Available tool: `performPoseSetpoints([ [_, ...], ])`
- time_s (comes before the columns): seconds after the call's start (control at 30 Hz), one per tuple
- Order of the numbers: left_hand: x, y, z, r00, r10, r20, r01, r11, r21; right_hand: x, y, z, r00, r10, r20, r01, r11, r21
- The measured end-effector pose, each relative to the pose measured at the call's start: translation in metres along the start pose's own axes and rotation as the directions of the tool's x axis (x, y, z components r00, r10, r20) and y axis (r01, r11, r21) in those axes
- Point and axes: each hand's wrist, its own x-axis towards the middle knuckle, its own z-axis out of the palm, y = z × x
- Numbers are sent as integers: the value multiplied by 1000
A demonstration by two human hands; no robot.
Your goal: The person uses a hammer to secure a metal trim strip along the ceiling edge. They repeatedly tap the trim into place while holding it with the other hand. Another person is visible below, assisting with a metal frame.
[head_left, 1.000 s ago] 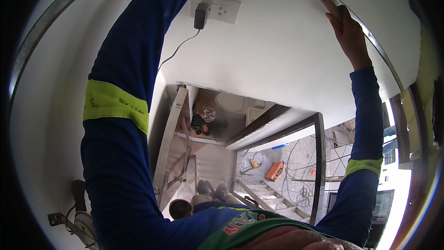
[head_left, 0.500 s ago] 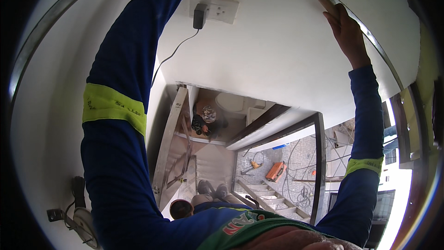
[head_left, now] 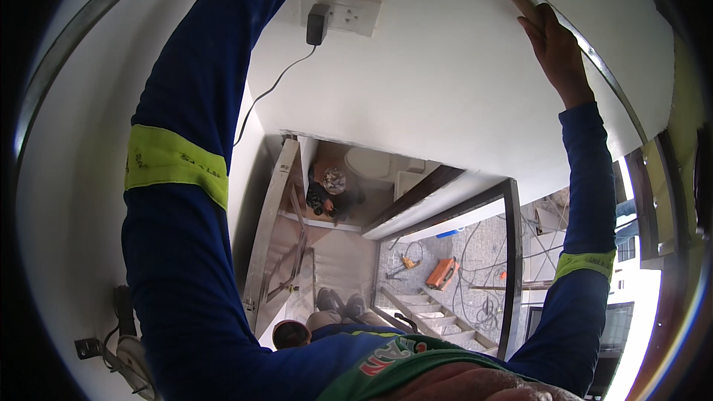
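Note:
My right hand (head_left: pixel 555 52) is raised high beside the white wall, its fingers closed round the pale wooden handle of a tool (head_left: pixel 523 1). The tool's dark head runs toward the top edge, and its kind does not show. Close by it, a curved metal strip (head_left: pixel 620 93) runs along the wall. My left arm (head_left: pixel 182 96), in a blue sleeve with a yellow-green band, reaches up past the top edge, so my left hand is out of the picture. Below that sleeve's end sits a wall socket plate (head_left: pixel 360 13) with a black power adapter (head_left: pixel 317 24) plugged in.
Far below, another person (head_left: pixel 330 186) crouches near a toilet (head_left: pixel 369 163). A door (head_left: pixel 269 230) stands at left of the steps. Through the dark-framed opening (head_left: pixel 512 260) lie a ladder (head_left: pixel 438 317), an orange case (head_left: pixel 443 273) and loose cables. A round corded device (head_left: pixel 135 360) hangs lower left.
My left arm has shifted slightly to the left and up. My right hand keeps its hold on the tool, nearly still.

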Motion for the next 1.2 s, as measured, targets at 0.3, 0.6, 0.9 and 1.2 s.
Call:
performPoseSetpoints([
  [0.3, -1, -5, 3, 998, 35, -44, -36, 999, 0, -1, -1, 1, 1000, 16, 15, -16, 1000, 13],
  [0.6, 0, 0, 5, 1000, -2, -21, 3, 998, 67, -2, 0, 4, 1000, 21, 11, -21, 999, 44],
  [0.9, 0, -5, 6, 998, 62, -25, -60, 995, 79, -2, 1, 5, 1000, 28, 5, -28, 999, 38],
  [1.2, -2, -11, 13, 994, 70, -86, -65, 996, 56, 2, -22, 3, 993, -63, -105, 70, 996, 64],
])
